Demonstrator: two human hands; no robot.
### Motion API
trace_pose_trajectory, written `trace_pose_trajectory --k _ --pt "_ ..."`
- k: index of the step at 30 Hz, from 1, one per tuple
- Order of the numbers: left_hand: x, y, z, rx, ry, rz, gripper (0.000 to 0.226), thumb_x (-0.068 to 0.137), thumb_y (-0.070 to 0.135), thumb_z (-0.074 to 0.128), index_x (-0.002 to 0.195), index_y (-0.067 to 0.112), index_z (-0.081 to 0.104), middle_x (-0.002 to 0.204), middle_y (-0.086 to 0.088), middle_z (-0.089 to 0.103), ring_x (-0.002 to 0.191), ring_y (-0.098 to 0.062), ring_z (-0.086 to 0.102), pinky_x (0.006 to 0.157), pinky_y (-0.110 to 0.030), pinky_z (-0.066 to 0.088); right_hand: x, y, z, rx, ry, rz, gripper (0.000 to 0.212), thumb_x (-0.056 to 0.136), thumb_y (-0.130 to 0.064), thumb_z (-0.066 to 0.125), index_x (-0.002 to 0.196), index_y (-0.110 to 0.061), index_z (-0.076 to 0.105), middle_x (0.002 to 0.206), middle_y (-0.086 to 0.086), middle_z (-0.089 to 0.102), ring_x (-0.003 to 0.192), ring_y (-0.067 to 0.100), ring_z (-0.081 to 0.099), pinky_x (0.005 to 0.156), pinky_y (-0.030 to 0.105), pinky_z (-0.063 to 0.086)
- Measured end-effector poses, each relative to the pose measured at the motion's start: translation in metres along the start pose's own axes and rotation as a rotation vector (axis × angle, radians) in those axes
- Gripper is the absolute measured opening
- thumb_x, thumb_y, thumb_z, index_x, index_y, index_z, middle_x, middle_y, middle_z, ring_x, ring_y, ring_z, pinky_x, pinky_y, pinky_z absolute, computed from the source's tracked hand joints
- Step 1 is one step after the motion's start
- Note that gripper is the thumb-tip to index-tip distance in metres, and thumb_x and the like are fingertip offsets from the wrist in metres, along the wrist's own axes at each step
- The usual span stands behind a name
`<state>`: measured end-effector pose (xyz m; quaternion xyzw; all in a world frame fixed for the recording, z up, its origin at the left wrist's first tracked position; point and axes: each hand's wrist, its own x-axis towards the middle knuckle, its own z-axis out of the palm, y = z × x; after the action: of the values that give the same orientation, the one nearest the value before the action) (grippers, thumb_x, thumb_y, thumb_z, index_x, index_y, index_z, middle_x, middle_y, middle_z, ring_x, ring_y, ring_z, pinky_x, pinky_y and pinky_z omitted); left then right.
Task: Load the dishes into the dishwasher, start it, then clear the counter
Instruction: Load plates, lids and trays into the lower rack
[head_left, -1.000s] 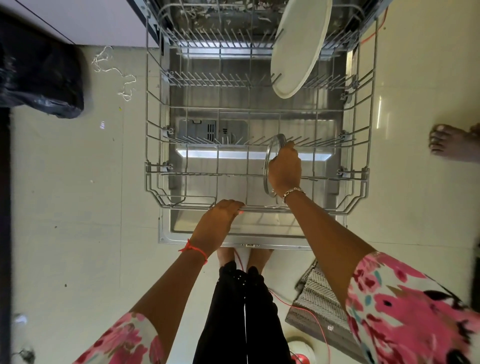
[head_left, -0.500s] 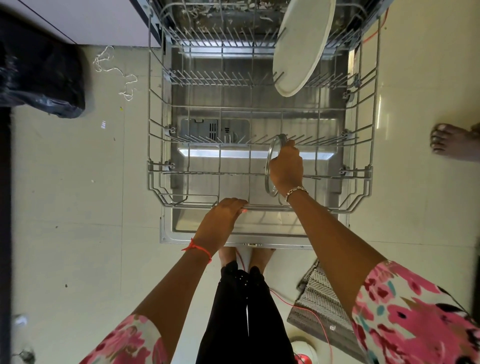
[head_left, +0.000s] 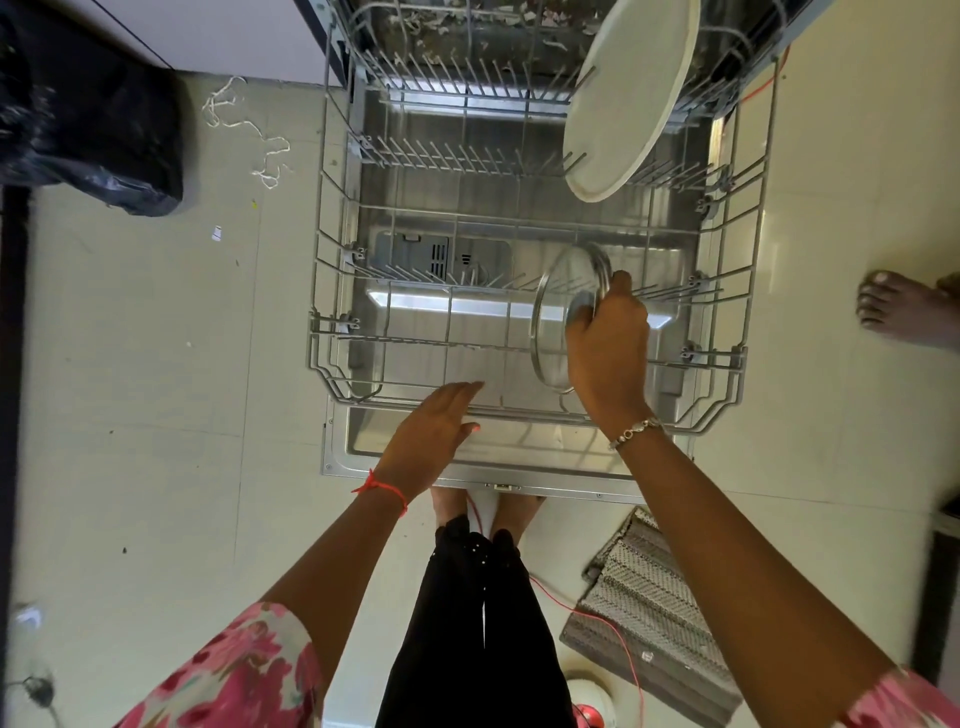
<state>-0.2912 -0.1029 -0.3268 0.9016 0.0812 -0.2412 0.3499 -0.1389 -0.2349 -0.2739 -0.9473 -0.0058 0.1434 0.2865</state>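
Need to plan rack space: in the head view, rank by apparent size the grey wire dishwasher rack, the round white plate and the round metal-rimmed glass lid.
1. grey wire dishwasher rack
2. round white plate, farther away yet looking bigger than the lid
3. round metal-rimmed glass lid, held in the right hand

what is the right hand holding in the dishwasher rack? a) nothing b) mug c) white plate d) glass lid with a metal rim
d: the right hand grips a glass lid with a metal rim, held on edge in the rack; the white plate stands untouched farther back.
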Motion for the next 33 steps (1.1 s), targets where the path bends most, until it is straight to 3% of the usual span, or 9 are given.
trace_pose_trajectory --k 4,8,11,15,33 --pt "0.001 -0.026 -0.005 0.137 0.004 -0.076 0.053 0.093 0.012 0.053 0.141 0.004 0.033 0.143 -0.019 0.039 0.134 -0.033 0.036 0.110 -0.036 0.028 0.005 -0.013 0.016 0.015 -0.032 0.001 0.022 0.095 -0.005 0.043 0.114 0.006 0.048 0.068 -0.001 0.045 0.052 -0.001 0.039 0.042 0.006 0.035" --pt "0.002 -0.048 -0.002 0.275 0.043 0.033 0.054 0.076 0.001 0.071 0.127 -0.004 0.052 0.127 -0.024 0.055 0.117 -0.040 0.053 0.093 -0.049 0.043 0.009 -0.027 0.037 -0.014 -0.077 0.016 0.028 0.095 -0.004 0.043 0.122 0.004 0.044 0.100 0.017 0.060 0.079 0.017 0.056 0.058 0.013 0.037" --pt "0.003 -0.054 0.002 0.323 0.053 0.065 0.060 0.064 -0.001 0.079 0.120 -0.003 0.058 0.119 -0.023 0.061 0.111 -0.038 0.058 0.087 -0.047 0.047 0.012 -0.033 0.046 -0.031 -0.045 0.036 0.030 0.094 -0.004 0.042 0.123 0.006 0.043 0.104 0.021 0.061 0.093 0.030 0.062 0.065 0.021 0.040" --pt "0.004 -0.056 0.007 0.362 0.074 0.092 0.064 0.051 -0.002 0.085 0.111 -0.004 0.064 0.111 -0.021 0.066 0.103 -0.037 0.063 0.079 -0.044 0.052 0.010 -0.035 0.048 -0.059 -0.044 0.044 0.032 0.095 -0.005 0.042 0.125 0.005 0.042 0.108 0.021 0.060 0.098 0.032 0.061 0.068 0.023 0.041" --pt "0.005 -0.057 0.009 0.329 0.086 0.060 0.058 0.055 0.001 0.085 0.109 -0.004 0.064 0.105 -0.019 0.068 0.100 -0.035 0.065 0.080 -0.044 0.053 0.012 -0.017 0.093 -0.062 -0.201 0.045 0.038 0.095 -0.008 0.045 0.130 0.004 0.035 0.115 0.023 0.056 0.096 0.034 0.064 0.079 0.035 0.055"
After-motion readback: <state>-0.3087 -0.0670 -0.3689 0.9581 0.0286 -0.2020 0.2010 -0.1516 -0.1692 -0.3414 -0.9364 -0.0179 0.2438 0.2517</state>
